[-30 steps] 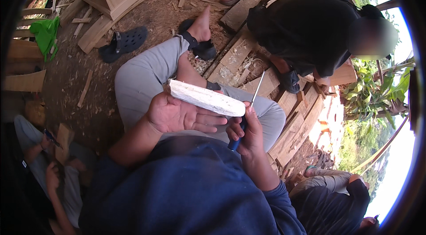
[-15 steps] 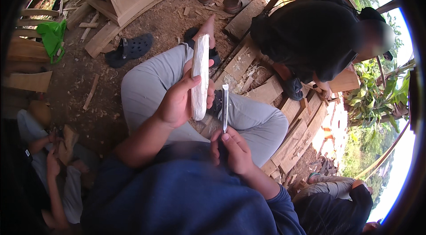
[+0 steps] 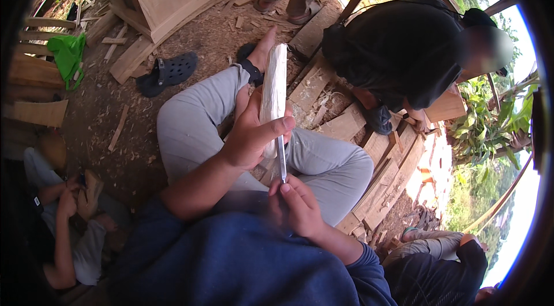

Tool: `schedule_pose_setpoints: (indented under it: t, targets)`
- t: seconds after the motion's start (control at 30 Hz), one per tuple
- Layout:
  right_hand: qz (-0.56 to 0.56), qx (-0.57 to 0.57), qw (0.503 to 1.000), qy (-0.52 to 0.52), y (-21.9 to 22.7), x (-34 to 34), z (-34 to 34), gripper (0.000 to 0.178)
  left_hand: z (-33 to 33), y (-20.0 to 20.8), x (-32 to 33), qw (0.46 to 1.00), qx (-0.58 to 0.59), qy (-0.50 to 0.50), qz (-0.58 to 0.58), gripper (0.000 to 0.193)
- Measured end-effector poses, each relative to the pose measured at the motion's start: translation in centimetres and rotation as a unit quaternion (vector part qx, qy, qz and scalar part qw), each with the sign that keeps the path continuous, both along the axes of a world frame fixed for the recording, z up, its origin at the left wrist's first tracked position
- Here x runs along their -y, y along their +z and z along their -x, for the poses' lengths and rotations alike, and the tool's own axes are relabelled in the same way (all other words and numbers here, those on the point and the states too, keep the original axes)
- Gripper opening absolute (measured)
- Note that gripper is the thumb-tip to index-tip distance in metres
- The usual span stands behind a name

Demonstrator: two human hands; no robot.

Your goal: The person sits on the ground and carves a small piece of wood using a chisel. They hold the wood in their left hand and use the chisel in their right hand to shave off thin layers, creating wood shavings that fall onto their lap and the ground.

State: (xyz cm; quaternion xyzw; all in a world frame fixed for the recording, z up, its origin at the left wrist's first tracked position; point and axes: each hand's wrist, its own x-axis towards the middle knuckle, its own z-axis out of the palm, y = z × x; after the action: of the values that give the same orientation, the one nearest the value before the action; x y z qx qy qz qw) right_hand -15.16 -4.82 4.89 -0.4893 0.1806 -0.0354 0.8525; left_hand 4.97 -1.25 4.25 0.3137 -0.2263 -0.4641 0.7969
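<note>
My left hand [image 3: 249, 135] is closed around a pale, roughly carved piece of wood [image 3: 273, 84], held nearly upright above my crossed legs. Its thumb reaches across to the right, over the upper part of a narrow metal chisel [image 3: 281, 159]. My right hand [image 3: 297, 205] grips that chisel low down, near my belly, with the blade pointing up. The blade's tip is at the wood's lower right side, hidden behind the left thumb. Most of the chisel's handle is covered by my right fingers.
A dark clog [image 3: 167, 74] lies on the chip-strewn ground, left of my foot. Planks [image 3: 378, 182] are stacked to the right. A person in black [image 3: 398, 52] bends over wood at the right; another person's hands [image 3: 68, 199] hold a wooden piece at lower left.
The chisel has moved left and slightly down, its blade coming from apart to against the wood. My left thumb has swung right over it, and the wood has shifted right and tilted.
</note>
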Motion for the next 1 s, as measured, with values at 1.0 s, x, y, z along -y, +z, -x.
schedule_pose_setpoints:
  t: [1.0]
  targets:
    - [-0.072, 0.065, 0.995, -0.022, -0.5, -0.3, 0.5, 0.030, 2.9, 0.5, 0.4, 0.993, 0.110, 0.035, 0.010, 0.061]
